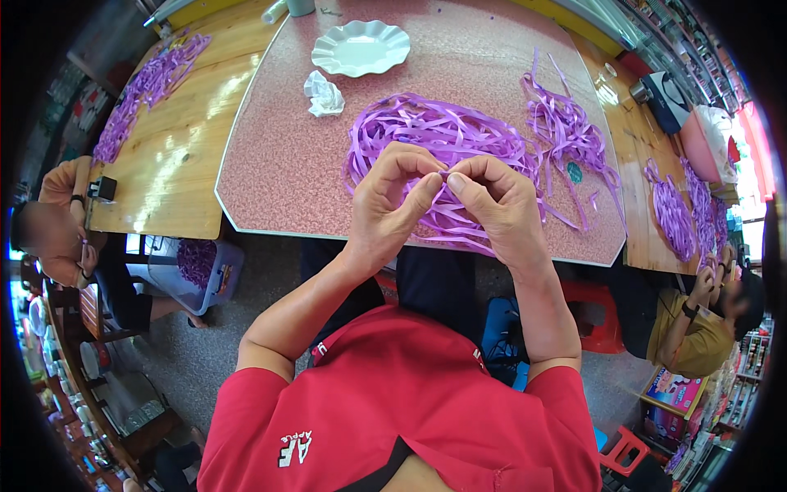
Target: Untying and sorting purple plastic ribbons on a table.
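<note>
Both of my hands meet above the near side of the table, thumbs and forefingers pinched close together. Between the fingertips of my left hand (396, 199) and my right hand (498, 199) is a small bit of purple ribbon (443, 175), mostly covered by the fingers. Just beyond and beneath them lies a large looped heap of shiny purple ribbon (434, 123), with strands hanging toward the table's near edge. To the right of it spreads a smaller, looser bunch of the same ribbon (566, 123).
The pink speckled table (279, 180) also bears a white scalloped plate (361, 49) and a crumpled white tissue (324, 94). A person (61, 221) sits at the left and another (697, 320) at the right, near more purple ribbon. A red stool (594, 316) stands under the right side.
</note>
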Tool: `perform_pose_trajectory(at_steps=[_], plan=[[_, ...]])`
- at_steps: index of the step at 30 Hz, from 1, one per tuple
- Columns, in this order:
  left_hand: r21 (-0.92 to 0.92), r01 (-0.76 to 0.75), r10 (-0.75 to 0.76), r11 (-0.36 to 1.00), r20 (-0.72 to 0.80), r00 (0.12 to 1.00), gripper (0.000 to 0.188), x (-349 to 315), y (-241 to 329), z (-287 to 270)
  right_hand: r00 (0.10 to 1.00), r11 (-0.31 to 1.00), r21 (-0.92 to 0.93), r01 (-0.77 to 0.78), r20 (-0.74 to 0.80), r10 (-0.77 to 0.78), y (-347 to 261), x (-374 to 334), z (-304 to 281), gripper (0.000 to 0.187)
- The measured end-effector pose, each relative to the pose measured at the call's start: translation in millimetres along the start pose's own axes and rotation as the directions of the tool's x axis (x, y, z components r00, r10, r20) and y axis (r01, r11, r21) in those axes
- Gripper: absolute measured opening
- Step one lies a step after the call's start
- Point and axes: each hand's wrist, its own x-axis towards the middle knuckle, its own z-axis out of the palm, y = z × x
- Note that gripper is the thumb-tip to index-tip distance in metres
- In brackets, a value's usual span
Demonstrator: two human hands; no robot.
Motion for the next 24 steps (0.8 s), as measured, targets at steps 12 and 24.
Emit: perform_pose_trajectory(at_steps=[12,24], plan=[[-0.187,0.12,-0.118,0.975,0.023,0.993,0.02,-0.9,12.2,4.3,1.0,0.989,0.143,-0.029,0.002,0.029,2.6,0.1,-0.3,0.014],[-0.06,0.112,-0.116,0.992,-0.069,0.991,0.017,-5.4,1.6,3.9,0.98,0.984,0.034,0.173,-0.101,-0.169,5.9,-0.5,8.7,0.01]])
